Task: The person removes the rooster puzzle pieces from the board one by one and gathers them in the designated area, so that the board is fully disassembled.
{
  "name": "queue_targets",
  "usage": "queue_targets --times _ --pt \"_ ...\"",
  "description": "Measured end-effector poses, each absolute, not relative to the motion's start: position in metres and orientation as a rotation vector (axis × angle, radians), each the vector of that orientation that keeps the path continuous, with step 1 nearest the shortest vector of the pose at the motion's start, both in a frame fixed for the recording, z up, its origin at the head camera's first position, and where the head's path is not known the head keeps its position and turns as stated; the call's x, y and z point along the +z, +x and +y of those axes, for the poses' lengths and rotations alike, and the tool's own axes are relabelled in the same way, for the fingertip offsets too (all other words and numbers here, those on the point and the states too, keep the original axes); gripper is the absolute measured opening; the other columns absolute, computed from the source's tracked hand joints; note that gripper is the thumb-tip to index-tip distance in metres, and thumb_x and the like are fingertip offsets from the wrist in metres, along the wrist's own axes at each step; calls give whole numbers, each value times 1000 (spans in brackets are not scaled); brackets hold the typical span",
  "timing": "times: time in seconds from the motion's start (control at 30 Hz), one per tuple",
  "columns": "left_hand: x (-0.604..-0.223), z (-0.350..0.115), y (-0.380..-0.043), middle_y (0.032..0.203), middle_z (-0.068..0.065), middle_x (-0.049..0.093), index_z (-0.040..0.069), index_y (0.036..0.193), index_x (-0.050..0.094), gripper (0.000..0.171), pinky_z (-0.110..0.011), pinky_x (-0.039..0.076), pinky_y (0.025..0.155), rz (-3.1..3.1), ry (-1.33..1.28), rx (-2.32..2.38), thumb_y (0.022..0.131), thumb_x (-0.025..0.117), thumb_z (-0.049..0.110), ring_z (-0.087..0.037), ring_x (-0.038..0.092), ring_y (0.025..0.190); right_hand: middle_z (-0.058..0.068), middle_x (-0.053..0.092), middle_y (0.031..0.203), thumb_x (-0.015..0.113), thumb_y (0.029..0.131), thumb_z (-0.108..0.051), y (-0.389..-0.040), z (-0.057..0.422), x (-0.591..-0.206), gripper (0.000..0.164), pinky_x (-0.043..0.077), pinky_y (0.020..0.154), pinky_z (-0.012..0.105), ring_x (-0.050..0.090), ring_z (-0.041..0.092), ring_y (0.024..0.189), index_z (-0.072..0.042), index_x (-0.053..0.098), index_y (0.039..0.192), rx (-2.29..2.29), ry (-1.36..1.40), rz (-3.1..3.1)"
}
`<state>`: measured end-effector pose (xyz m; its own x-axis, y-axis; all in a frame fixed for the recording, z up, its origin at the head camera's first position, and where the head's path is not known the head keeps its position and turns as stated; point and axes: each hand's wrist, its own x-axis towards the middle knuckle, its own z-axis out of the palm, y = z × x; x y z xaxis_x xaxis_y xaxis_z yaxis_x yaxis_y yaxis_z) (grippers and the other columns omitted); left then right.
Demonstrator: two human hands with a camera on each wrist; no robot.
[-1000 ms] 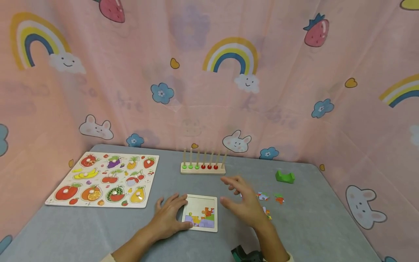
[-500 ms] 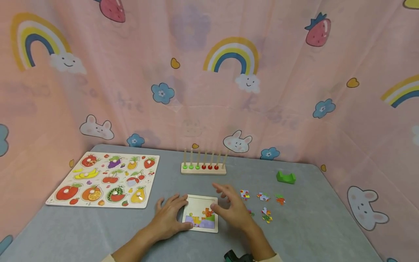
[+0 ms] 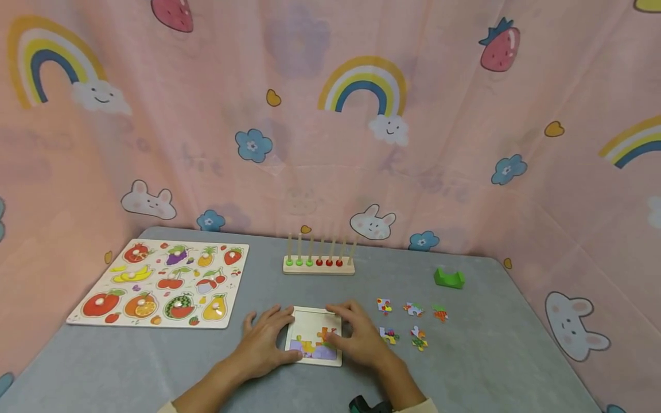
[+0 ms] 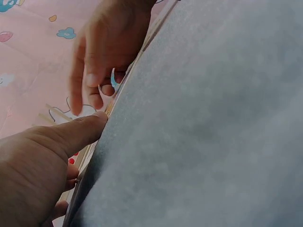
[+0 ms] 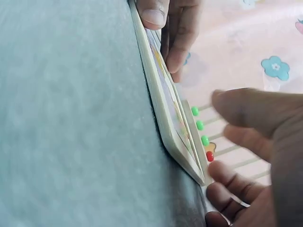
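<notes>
A part-filled puzzle tray (image 3: 311, 321) is touched by the left hand (image 3: 264, 346), its right side overhung by the right hand (image 3: 361, 338) (thumb and fingers apart on both)

Jigsaw tray (image 3: 308, 319): is framing purple, yellow and orange in pale wood
Bead rack (image 3: 318, 270): is carrying 3 green, 3 red beads (image 3: 329, 263)
Backdrop (image 3: 444, 103): is showing rainbows (image 3: 363, 64) on pink
</notes>
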<state>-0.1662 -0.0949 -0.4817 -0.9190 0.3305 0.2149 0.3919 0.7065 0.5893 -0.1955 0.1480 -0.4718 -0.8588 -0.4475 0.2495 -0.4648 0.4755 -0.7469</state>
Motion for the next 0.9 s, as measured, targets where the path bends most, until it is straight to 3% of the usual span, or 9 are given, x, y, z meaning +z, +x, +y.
queue_targets --times 0.23,0.57,0.9 --pt "-482 -95 -167 139 -8 51 5 119 64 63 -65 3 100 -2814 -590 -981 70 84 39 -34 36 133 -1 44 109 74 81 -22 -194 145 -476 46 39 87 45 41 20 103 -11 66 124 1184 827 -2780" --pt "-482 -96 -166 139 -7 51 6 119 64 62 -66 4 100 -2811 -584 -982 70 84 39 -33 36 133 -5 42 110 76 78 -20 -193 143 -475 29 34 88 47 39 20 105 -19 72 106 1049 858 -2833" --pt "-481 -95 -166 139 -7 51 5 120 64 63 -65 3 100 -2826 -580 -987 70 85 38 -34 36 133 -6 49 108 77 80 -23 -192 144 -473 30 34 89 52 43 20 106 -26 63 106 1019 899 -2837"
